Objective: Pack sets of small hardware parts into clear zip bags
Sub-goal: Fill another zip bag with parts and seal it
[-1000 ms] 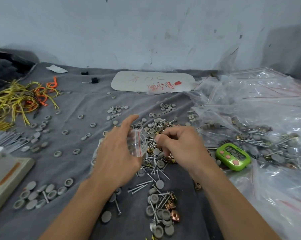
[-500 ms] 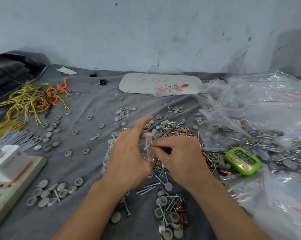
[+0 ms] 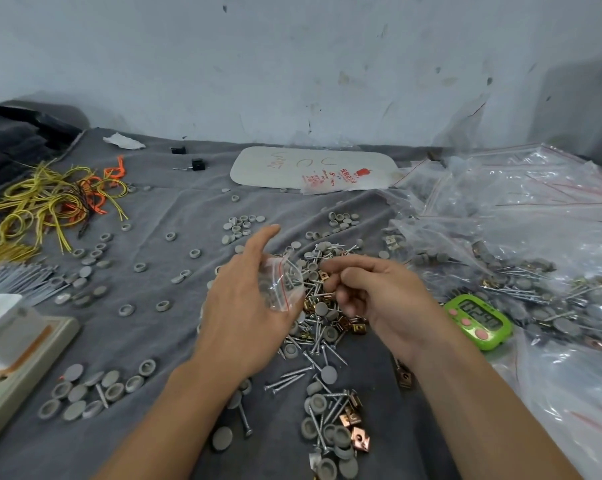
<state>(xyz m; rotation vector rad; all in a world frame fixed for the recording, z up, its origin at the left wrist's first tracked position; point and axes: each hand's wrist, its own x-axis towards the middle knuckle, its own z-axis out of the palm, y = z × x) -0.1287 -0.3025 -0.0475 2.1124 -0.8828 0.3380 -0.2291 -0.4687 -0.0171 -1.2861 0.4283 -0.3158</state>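
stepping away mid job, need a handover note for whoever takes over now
Left hand holds a small clear zip bag with a red seal strip; screws and grey caps show inside.
Right hand: fingers curled just right of the bag, apart from it; whether it pinches a part is unclear.
Loose pile of silver screws, grey round caps and copper square clips lies under the hands on the grey cloth.
Done: heap of clear bags with parts inside at right.
Left: complete this set, seal it, add it to the heap; many loose parts remain.
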